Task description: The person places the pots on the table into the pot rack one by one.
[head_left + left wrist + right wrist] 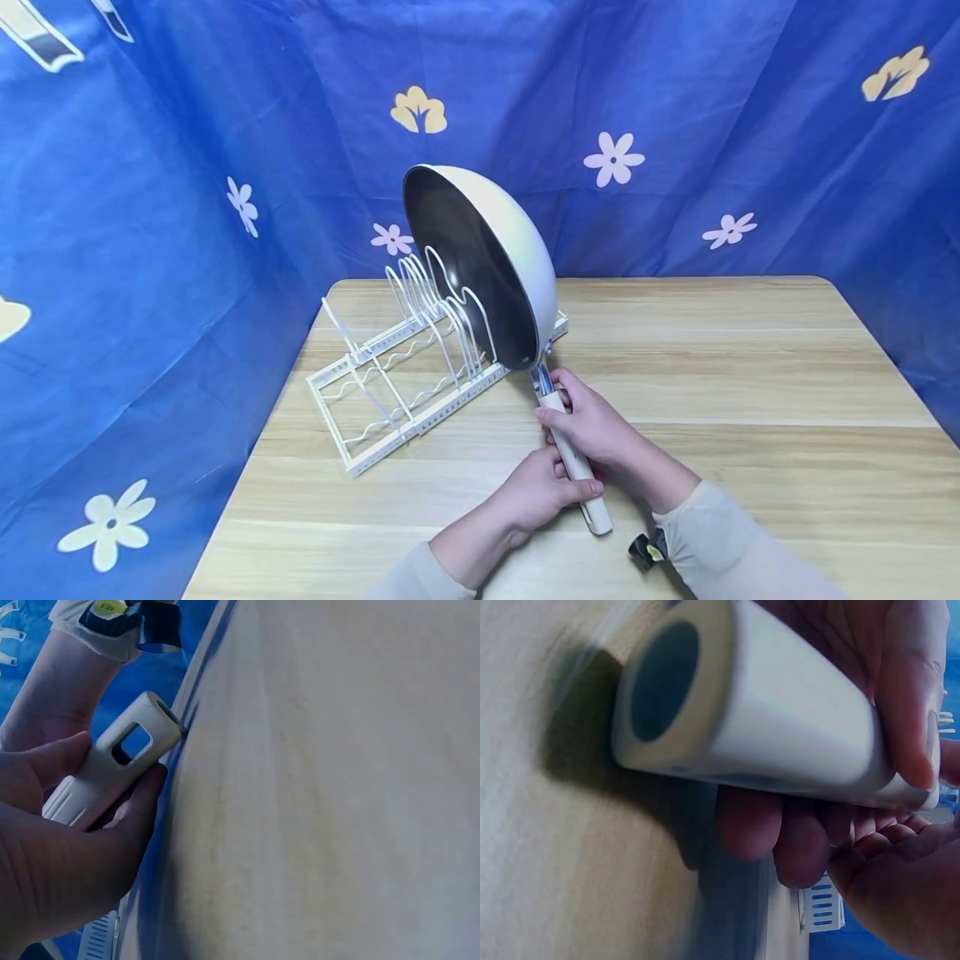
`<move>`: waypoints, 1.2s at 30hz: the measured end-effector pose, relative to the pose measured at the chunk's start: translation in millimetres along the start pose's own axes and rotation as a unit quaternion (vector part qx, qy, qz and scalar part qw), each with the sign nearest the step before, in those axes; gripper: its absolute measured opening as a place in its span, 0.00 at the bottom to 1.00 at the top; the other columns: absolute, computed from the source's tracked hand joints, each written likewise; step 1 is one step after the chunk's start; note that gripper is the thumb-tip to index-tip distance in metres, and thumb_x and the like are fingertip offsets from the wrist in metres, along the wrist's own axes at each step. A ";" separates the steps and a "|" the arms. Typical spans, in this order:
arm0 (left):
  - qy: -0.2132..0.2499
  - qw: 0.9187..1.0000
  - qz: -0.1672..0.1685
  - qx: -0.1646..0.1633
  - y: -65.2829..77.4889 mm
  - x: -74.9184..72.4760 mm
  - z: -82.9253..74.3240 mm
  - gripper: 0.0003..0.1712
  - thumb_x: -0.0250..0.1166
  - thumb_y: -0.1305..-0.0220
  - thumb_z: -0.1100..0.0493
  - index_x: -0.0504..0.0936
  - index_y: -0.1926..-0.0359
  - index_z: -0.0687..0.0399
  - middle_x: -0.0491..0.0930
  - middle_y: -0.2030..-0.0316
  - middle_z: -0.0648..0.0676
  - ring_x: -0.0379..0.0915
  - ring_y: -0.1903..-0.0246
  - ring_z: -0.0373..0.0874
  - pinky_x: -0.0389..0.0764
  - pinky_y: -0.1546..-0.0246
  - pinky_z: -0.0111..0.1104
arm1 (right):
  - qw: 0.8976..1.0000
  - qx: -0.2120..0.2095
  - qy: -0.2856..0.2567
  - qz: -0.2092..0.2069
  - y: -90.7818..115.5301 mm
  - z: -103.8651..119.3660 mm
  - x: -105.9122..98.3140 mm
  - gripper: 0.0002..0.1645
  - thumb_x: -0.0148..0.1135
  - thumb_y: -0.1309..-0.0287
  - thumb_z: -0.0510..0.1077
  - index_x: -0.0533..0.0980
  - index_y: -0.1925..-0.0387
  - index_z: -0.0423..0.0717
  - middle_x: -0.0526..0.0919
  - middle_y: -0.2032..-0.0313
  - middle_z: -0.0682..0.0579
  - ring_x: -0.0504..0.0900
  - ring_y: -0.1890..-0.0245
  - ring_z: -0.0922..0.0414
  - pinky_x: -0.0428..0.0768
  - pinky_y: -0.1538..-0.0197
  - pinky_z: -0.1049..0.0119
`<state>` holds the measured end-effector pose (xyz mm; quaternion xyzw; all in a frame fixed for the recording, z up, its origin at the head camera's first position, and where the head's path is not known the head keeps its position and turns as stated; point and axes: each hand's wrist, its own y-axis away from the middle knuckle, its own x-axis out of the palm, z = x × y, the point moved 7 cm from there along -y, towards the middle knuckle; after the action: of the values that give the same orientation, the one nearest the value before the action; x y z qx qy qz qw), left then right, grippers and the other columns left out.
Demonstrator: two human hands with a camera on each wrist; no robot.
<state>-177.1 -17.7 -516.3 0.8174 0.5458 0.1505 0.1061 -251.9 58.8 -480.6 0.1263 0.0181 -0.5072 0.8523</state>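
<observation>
A large wok (517, 225), white outside and dark inside, stands tipped on its side at the right end of a white wire rack (442, 417). Its open face is turned left toward the rack's upright loops (420, 283), which overlap it in the head view. The handle (573, 458) slants down toward me. My right hand (592, 421) grips it close to the metal joint. Lower down, my left hand (536, 492) holds the handle near its end, thumb across the top. A slotted handle end (97, 780) shows in the left wrist view.
The rack rests on a wood-grain table (712, 375), at its left side. Blue cloth (510, 92) with flowers and trees hangs behind and along the sides. A black strap piece (647, 550) sits by my right sleeve.
</observation>
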 end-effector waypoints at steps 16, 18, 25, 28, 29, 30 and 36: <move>-0.087 0.995 -0.028 0.028 3.5 -0.8 -5.9 0.20 0.74 0.35 0.65 0.83 0.43 0.59 0.90 0.50 0.53 0.79 0.54 0.36 0.77 0.53 0.25 | 0.996 -0.020 0.087 -0.016 2.9 -0.6 0.0 0.24 0.62 0.22 0.44 0.67 0.33 0.46 0.83 0.67 0.44 0.83 0.70 0.55 0.84 0.62 0.61; -0.122 0.991 -0.038 0.035 4.9 -2.6 -8.8 0.19 0.76 0.37 0.62 0.85 0.45 0.58 0.90 0.55 0.52 0.78 0.58 0.36 0.77 0.57 0.25 | 0.991 -0.023 0.126 -0.031 4.3 0.3 -2.1 0.25 0.64 0.22 0.47 0.68 0.31 0.48 0.83 0.67 0.48 0.82 0.69 0.56 0.82 0.59 0.61; -0.226 0.972 -0.055 0.043 12.6 -13.0 -21.3 0.19 0.76 0.35 0.53 0.82 0.48 0.54 0.88 0.66 0.48 0.80 0.68 0.33 0.78 0.67 0.26 | 0.966 -0.040 0.248 -0.064 13.5 10.8 -7.2 0.25 0.67 0.25 0.51 0.74 0.33 0.53 0.82 0.67 0.55 0.80 0.67 0.58 0.79 0.59 0.60; -0.231 0.971 -0.046 0.041 17.2 -17.6 -26.8 0.18 0.73 0.32 0.51 0.81 0.48 0.56 0.88 0.63 0.49 0.81 0.67 0.35 0.79 0.67 0.26 | 0.948 -0.057 0.307 -0.066 18.0 17.1 -5.5 0.16 0.67 0.26 0.50 0.76 0.42 0.55 0.80 0.70 0.57 0.79 0.68 0.59 0.79 0.61 0.60; -0.231 0.971 -0.041 0.041 18.8 -18.8 -28.7 0.18 0.72 0.31 0.51 0.81 0.48 0.56 0.88 0.61 0.50 0.82 0.67 0.36 0.80 0.67 0.26 | 0.941 -0.063 0.325 -0.066 19.6 19.4 -4.9 0.13 0.66 0.25 0.50 0.75 0.46 0.56 0.79 0.71 0.57 0.78 0.68 0.59 0.78 0.62 0.60; -0.231 0.972 -0.036 0.041 20.6 -19.7 -30.6 0.19 0.72 0.30 0.51 0.81 0.47 0.57 0.89 0.60 0.51 0.82 0.66 0.37 0.80 0.67 0.26 | 0.934 -0.070 0.343 -0.067 21.3 21.6 -4.6 0.11 0.66 0.25 0.50 0.75 0.48 0.56 0.78 0.71 0.58 0.78 0.68 0.59 0.78 0.62 0.60; -0.303 0.951 -0.036 0.047 33.3 -25.2 -46.1 0.29 0.68 0.27 0.46 0.78 0.33 0.58 0.91 0.47 0.52 0.89 0.55 0.40 0.87 0.54 0.32 | 0.908 -0.081 0.405 -0.072 32.8 32.6 -6.6 0.26 0.65 0.25 0.50 0.75 0.31 0.53 0.86 0.60 0.56 0.84 0.59 0.57 0.85 0.53 0.55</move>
<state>-174.1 -53.3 -465.4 0.8085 0.5234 -0.1336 0.2335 -229.8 71.7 -441.5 0.2498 0.4119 -0.4695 0.7400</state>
